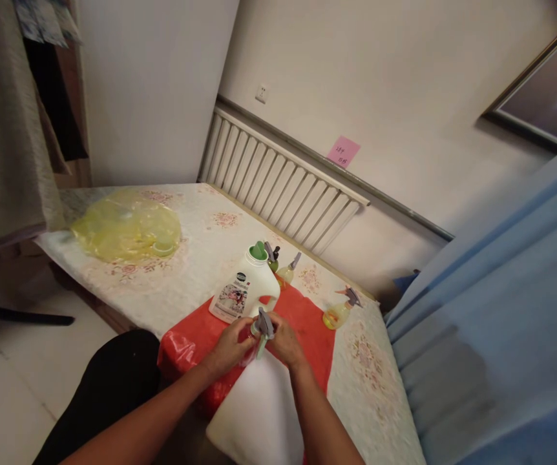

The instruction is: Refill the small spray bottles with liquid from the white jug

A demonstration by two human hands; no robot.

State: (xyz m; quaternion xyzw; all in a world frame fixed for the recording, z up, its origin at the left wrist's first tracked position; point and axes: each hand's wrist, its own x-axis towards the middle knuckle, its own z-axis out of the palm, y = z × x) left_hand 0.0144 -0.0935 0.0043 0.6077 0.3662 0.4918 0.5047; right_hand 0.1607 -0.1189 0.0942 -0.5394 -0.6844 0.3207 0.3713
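Note:
Between my two hands is a small spray bottle with a grey trigger head (263, 324); its clear body shows only in part over red plastic. My left hand (230, 343) is closed around the bottle near its neck. On the other side, my right hand (284, 341) has its fingers closed on the trigger head, partly hidden behind it. Just beyond them a white detergent jug (232, 300) stands upright with a green piece (258, 250) in its open mouth. A large white container (262, 413) is close to me, below my hands and between my forearms.
A red plastic sheet (302, 316) lies under the jug on the flowered tablecloth (201, 226). More spray bottles stand behind the jug, and one with yellow liquid (335, 316) is at the right. A yellow plastic bag (126, 223) lies far left. A blue curtain (492, 310) borders the right side.

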